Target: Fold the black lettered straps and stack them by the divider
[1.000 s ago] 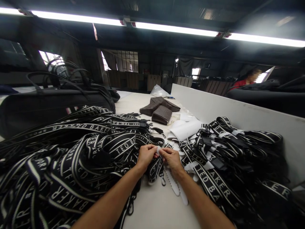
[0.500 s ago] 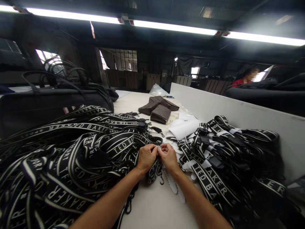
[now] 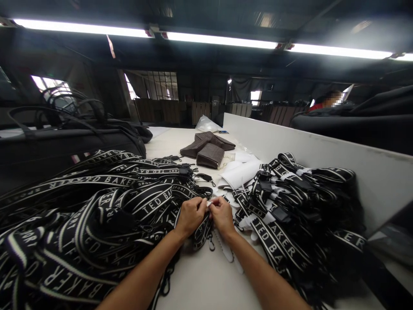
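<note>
One small white strip pinched between left hand and right hand; black-and-white woven strap, 6 o'clock, seems unfinished. White-banded black straps, 3 o'clock, look done; loose black strap heap, 9 o'clock, likely remaining.

A heap of straps lies on the left of the table, a second heap on its right. Between them, above one strap, are the left hand and right hand, a tab between their fingertips. Paper lies beyond them, beside the second heap; pouches farther back; a plastic bag behind those. Bags stand behind the first heap. A board runs behind the second, a person beyond it.
</note>
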The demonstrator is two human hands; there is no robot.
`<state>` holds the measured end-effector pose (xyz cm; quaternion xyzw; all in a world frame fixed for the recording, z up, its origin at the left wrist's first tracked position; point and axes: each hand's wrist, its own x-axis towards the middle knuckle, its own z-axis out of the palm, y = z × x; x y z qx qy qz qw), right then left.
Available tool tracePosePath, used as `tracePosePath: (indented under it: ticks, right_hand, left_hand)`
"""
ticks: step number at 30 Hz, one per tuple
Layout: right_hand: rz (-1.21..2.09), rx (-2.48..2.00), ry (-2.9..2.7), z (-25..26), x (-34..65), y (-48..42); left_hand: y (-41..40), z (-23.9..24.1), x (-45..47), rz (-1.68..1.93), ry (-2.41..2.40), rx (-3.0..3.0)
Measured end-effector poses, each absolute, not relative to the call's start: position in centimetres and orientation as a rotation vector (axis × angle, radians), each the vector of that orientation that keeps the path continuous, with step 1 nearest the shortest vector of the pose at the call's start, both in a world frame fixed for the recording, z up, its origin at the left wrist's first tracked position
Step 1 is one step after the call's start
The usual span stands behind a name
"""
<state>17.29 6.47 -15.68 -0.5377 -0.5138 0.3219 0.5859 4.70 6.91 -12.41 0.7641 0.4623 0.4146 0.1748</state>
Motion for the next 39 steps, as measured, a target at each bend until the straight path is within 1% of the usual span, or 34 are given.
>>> tracePosePath:
  ticks: [4, 8, 10, 13, 15, 18, 21, 28, 31, 34, 36, 39]
  right_hand:
    - [0.792, -1.208, -1.206, -15.9, 17.3, 6.5]
    - [0.793, -1.207, -1.238, -15.6, 17.0, 6.0]
    - [0.694, -1.268, -1.260, -15.3, 17.1, 5.7]
    - [0.497, -1.369, -1.322, -14.6, 17.4, 5.6]
    - [0.581, -1.399, -1.352, -14.3, 17.6, 5.6]
    - [0.901, -1.386, -1.306, -14.1, 17.6, 5.7]
    - [0.986, -1.324, -1.262, -14.5, 17.3, 5.7]
    - [0.724, -1.299, -1.377, -14.7, 16.7, 5.5]
    - [0.490, -1.354, -1.493, -14.1, 16.7, 5.0]
    - [0.290, -1.430, -1.558, -13.8, 16.8, 4.7]
    - [0.346, -1.429, -1.525, -14.0, 17.0, 4.9]
    - [0.547, -1.356, -1.456, -14.5, 17.3, 5.8]
  left_hand:
    - [8.0, -12.6, 4.5, 1.139, 1.229, 1.737]
    - [9.2, -13.2, 4.3, 1.014, 1.157, 1.622]
    - [9.3, -13.4, 4.2, 0.987, 1.177, 1.629]
    - [9.0, -13.2, 4.1, 1.072, 1.266, 1.669]
    - [8.4, -12.8, 4.2, 1.146, 1.314, 1.712]
    - [7.6, -12.3, 4.5, 1.208, 1.333, 1.753]
    - [7.3, -12.1, 4.8, 1.226, 1.313, 1.723]
    - [8.1, -12.9, 4.9, 1.201, 1.181, 1.353]
    - [8.3, -12.7, 4.8, 1.190, 1.093, 1.228]
    - [8.5, -12.1, 4.6, 1.267, 1.061, 1.159]
    - [8.6, -11.8, 4.6, 1.341, 1.050, 1.129]
    - [8.4, -11.4, 4.5, 1.396, 0.992, 1.092]
